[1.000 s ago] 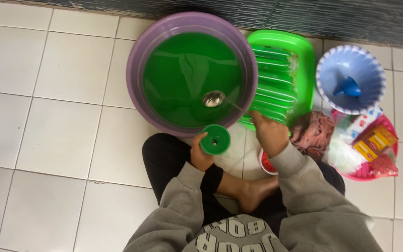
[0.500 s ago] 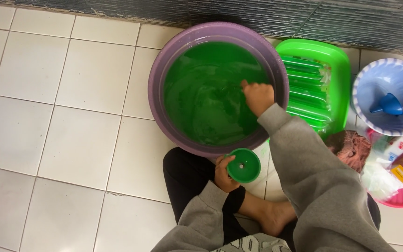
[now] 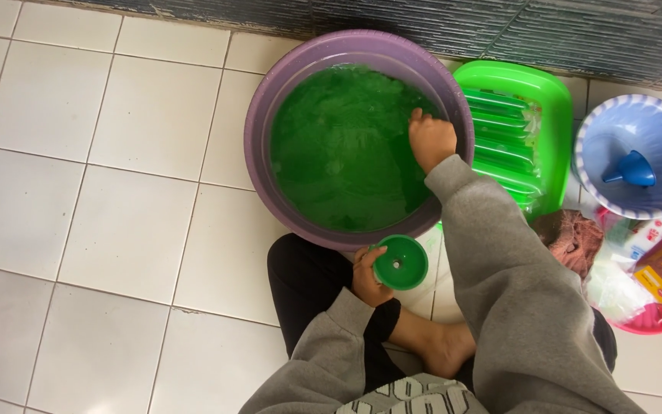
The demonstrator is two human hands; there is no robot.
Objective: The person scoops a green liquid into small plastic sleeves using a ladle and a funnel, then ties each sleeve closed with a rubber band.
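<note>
The right hand (image 3: 430, 142) reaches into the purple basin (image 3: 270, 100), fingers dipped in the green water (image 3: 346, 153) at the far right side of the bowl. Whether those fingers are spread or curled around something under the surface I cannot tell; the water hides them, and it may be cloth or only foam that ripples there. The left hand (image 3: 365, 277) is closed around the rim of a small green cup (image 3: 400, 262), thumb and fingers pinching its edge, with the open mouth facing up. That cup sits just outside the basin's near rim, toward the body from the right hand and above the person's folded leg (image 3: 316, 287).

Just beyond the right wrist, touching the basin's right side, lies a green ribbed washboard tray (image 3: 526, 100). Farther right of it stands a blue-and-white tub (image 3: 614, 130) with a blue scoop inside, and below that a pink basket (image 3: 645, 322) of packets.

The risks, as I judge them: the basin is full nearly to the rim, so a hard stir from the right hand could slop water onto the white tiled floor (image 3: 116, 192) and onto the grey sleeve (image 3: 499, 253), which already hangs over the rim. The cup is held only by its edge, so a wet grip could let it tip.
</note>
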